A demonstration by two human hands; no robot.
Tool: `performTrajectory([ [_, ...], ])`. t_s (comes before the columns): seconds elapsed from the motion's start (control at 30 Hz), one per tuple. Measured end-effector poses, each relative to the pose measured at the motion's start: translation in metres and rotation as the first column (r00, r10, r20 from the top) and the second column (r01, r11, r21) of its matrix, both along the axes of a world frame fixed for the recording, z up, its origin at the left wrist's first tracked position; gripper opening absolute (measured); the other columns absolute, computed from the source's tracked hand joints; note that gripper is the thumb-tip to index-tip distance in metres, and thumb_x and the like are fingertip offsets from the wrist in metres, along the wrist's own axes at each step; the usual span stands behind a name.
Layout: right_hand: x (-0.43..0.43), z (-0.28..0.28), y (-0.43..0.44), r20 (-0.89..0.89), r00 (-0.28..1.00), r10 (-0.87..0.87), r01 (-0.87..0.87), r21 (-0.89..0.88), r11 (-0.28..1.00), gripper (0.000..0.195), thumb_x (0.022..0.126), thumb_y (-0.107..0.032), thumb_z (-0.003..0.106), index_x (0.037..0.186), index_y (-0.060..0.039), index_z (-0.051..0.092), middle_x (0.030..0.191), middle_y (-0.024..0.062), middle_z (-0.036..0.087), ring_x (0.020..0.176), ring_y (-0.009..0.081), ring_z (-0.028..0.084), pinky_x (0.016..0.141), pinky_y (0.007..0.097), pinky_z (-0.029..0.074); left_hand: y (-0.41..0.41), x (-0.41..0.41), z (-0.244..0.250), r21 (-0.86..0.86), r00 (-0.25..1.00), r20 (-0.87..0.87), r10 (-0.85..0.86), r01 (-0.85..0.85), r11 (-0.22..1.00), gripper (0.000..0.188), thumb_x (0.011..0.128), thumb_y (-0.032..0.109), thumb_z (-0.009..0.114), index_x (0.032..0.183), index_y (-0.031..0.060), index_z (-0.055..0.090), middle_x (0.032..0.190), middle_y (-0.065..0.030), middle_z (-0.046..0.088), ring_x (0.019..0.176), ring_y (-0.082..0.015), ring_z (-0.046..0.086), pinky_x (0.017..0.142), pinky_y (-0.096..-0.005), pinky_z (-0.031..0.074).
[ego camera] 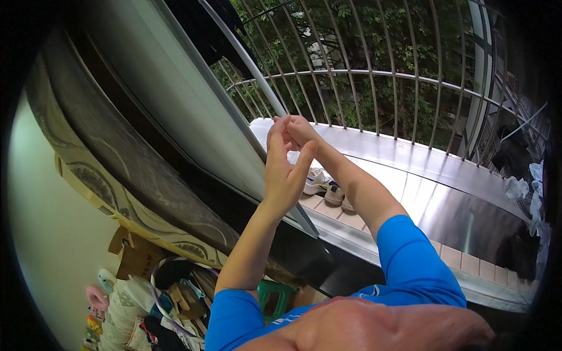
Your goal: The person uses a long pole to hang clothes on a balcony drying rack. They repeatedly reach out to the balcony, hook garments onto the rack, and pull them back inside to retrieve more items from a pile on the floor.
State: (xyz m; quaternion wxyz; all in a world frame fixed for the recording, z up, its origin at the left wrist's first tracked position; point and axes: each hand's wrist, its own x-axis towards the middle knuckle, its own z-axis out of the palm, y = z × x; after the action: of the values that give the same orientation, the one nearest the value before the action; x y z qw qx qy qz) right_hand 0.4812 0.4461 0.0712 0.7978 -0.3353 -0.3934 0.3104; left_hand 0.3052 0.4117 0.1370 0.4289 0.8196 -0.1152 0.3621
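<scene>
A silver metal pole [248,61] slants down from the upper left, and its visible lower end meets my hands. My right hand [300,130] has its fingers curled around that end. Just below and in front, my left hand [283,175] is raised with its thumb apart from the fingers. Its fingertips come up against the right hand and the pole end, and the gap between thumb and fingers holds nothing that I can see. Part of the right hand's grip is hidden behind the left fingers.
A sliding window panel [175,96] stands at the left beside a patterned curtain [145,175]. Beyond the sill are metal bars [373,74], a shiny metal ledge [439,197] and shoes [317,180]. A green plastic stool [275,298] and piled belongings [127,307] lie below left.
</scene>
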Motion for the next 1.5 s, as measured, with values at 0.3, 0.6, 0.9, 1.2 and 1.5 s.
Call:
performTrajectory([
  [0.3, -0.03, 0.017, -0.064, -0.043, 0.999, -0.011, 0.01, -0.02, 1.0, 0.033, 0.089, -0.038, 0.052, 0.08, -0.0064, 0.053, 0.057, -0.003, 0.047, 0.038, 0.0053, 0.04, 0.031, 0.02, 0.027, 0.005, 0.058, -0.005, -0.399, 0.994, -0.07, 0.081, -0.103, 0.911, 0.063, 0.089, 0.025, 0.056, 0.133, -0.0063, 0.023, 0.129, -0.0192, 0.038, 0.11, -0.0217, 0.046, 0.089, -0.0288, 0.041],
  [0.6, -0.061, -0.006, -0.154, -0.066, 0.998, 0.019, -0.021, -0.029, 0.999, 0.033, 0.092, -0.036, 0.049, 0.072, -0.0101, 0.044, 0.053, -0.0053, 0.036, 0.036, 0.0054, 0.034, 0.031, 0.0214, 0.023, -0.035, 0.052, -0.014, -0.547, 0.947, -0.075, -0.313, 0.224, 0.807, 0.053, 0.088, 0.014, 0.054, 0.132, 0.0014, 0.028, 0.115, -0.0124, 0.049, 0.103, -0.0209, 0.053, 0.084, -0.0324, 0.046],
  [0.9, -0.101, -0.029, -0.217, -0.163, 0.986, 0.042, -0.036, 0.043, 0.998, 0.031, 0.092, -0.033, 0.049, 0.073, -0.0098, 0.043, 0.052, -0.0054, 0.036, 0.037, 0.0033, 0.029, 0.032, 0.019, 0.021, -0.083, 0.008, -0.026, -0.481, 0.862, -0.156, -0.482, 0.36, 0.799, 0.062, 0.088, 0.008, 0.051, 0.139, 0.003, 0.014, 0.121, -0.0159, 0.042, 0.107, -0.0227, 0.051, 0.088, -0.0337, 0.043],
  [1.2, -0.13, -0.056, -0.247, -0.251, 0.966, 0.068, -0.066, 0.017, 0.998, 0.023, 0.093, -0.025, 0.047, 0.078, -0.0084, 0.043, 0.049, -0.0039, 0.035, 0.033, 0.0056, 0.03, 0.031, 0.0203, 0.024, -0.099, -0.016, -0.044, -0.55, 0.796, -0.194, -0.573, 0.396, 0.736, 0.052, 0.089, 0.007, 0.048, 0.134, 0.0019, 0.022, 0.115, -0.0146, 0.049, 0.1, -0.019, 0.055, 0.085, -0.0319, 0.045],
  [1.5, -0.184, -0.13, -0.256, -0.201, 0.979, -0.018, -0.03, -0.23, 0.973, 0.021, 0.087, -0.013, 0.049, 0.068, -0.0068, 0.043, 0.05, -0.0006, 0.039, 0.036, 0.0083, 0.038, 0.034, 0.0211, 0.03, -0.096, -0.051, -0.107, -0.562, 0.772, -0.331, -0.543, 0.301, 0.77, 0.023, 0.091, 0.009, 0.047, 0.111, 0.0029, 0.039, 0.096, -0.0109, 0.057, 0.092, -0.0167, 0.057, 0.084, -0.0317, 0.045],
])
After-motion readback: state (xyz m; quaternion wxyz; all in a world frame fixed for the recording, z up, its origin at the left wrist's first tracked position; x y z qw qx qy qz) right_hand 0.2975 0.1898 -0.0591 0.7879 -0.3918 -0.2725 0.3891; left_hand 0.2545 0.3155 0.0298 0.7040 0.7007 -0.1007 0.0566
